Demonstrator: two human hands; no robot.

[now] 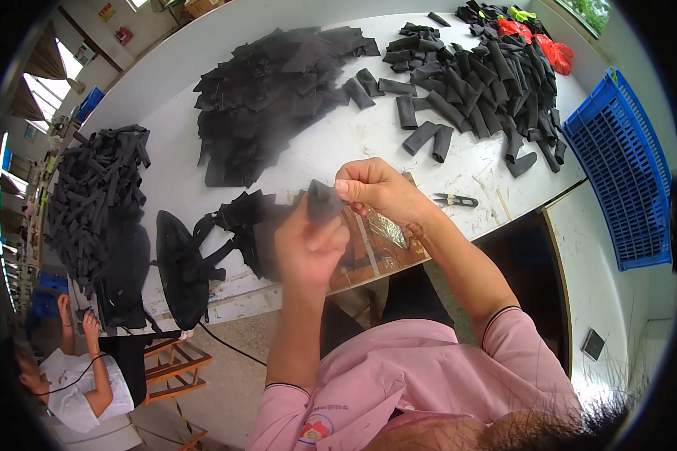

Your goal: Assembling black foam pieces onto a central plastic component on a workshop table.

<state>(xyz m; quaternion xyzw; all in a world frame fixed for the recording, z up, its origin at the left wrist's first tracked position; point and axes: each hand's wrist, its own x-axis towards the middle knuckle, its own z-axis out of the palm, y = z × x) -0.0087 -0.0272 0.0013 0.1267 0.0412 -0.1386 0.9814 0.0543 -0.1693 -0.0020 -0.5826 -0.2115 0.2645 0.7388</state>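
Note:
A small folded piece of black fabric (323, 201) is held up above the table's near edge. My left hand (311, 240) grips it from below, slightly blurred. At its right edge my right hand (381, 191) is closed in a pinch, thumb and fingertips against the cloth. Beneath and to the left of my left hand lie more black fabric pieces (254, 222), partly hidden by it. Thread snips (456, 200) with a dark handle lie on the table just right of my right wrist.
Flat black fabric pieces (271, 90) are heaped at the back; rolled black tubes (459, 90) at the back right, by a red plastic bag (557, 55). Black strips (94, 195) cover the left end. A blue crate (626, 173) stands right. A person (90, 387) works at lower left.

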